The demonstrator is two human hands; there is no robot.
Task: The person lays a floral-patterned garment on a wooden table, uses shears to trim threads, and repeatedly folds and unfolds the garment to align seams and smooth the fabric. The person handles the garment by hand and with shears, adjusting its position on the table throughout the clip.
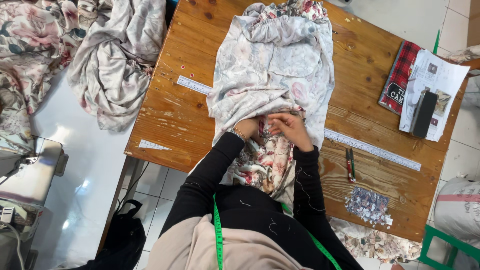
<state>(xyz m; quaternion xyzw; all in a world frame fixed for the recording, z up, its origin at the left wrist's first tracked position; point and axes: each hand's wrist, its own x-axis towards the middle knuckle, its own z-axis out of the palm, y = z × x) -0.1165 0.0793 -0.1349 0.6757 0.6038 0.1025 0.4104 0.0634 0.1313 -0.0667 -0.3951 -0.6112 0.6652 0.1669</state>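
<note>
Head view: two hands, left hand (pixel 248 128) and right hand (pixel 291 129), pinch closed on the near edge of one pale floral-print fabric garment (pixel 274 65), which spreads away from them across the brown wooden table (pixel 170 107). One long metal ruler (pixel 372 148) lies under it; one red-handled snips (pixel 350 164) and one pile of fabric scraps (pixel 368 205) sit to the right above white floor tiles (pixel 155 187).

I log: floral garment (pixel 272 65), soft matt cloth, crumpled. Table (pixel 165 115), varnished wood, worn, slightly glossy. Ruler (pixel 372 148), pale, probably metal. Phone (pixel 423 114), dark and glossy. Sheet (pixel 440 75) under it, matt paper. Tape measure (pixel 218 235), green, smooth. Sleeves (pixel 200 185), black matt knit.
</note>
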